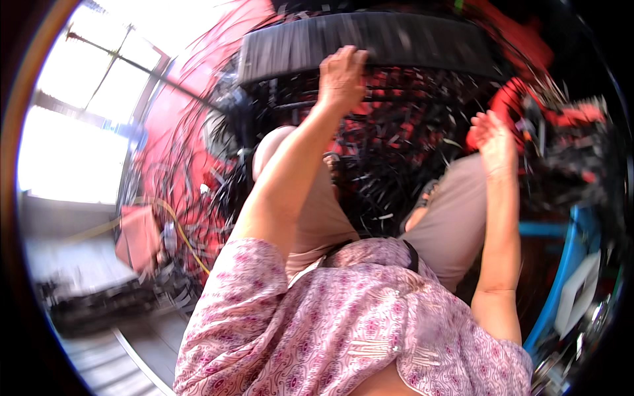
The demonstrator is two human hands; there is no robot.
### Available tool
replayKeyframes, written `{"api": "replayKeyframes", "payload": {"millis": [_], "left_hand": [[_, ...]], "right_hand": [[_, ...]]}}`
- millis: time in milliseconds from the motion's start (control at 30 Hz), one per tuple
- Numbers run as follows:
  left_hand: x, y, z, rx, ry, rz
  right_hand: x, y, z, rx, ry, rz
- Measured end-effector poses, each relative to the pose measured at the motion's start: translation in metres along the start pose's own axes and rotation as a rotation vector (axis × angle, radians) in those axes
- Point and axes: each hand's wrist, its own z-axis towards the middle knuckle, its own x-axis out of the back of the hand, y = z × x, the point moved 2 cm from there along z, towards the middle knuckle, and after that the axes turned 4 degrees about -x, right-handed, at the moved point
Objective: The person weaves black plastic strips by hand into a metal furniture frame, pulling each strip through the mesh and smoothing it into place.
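The dark panel [422, 41] is overlapped by the half-curled left fingers [345, 58], grip unclear; the right fingers [488, 124] are loosely spread.

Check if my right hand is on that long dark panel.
No, your right hand is apart from the long dark panel, near your right knee, while your left hand is at the panel's edge.

A long, dark grey-to-black panel [422, 43] is shown lying crosswise at the top of the view, its length running nearly level and its edges gently bowed. The surface is marked by streaks, blurred, and lightened toward the squared left end. Part of the lower edge, left of the middle, is hidden.
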Motion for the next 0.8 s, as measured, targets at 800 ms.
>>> {"api": "replayKeyframes", "payload": {"millis": [800], "left_hand": [[0.015,-0.01,-0.018,0.028,-0.074,-0.009]], "right_hand": [[-0.024,0.007,0.119,0.031,0.006,0.069]]}}
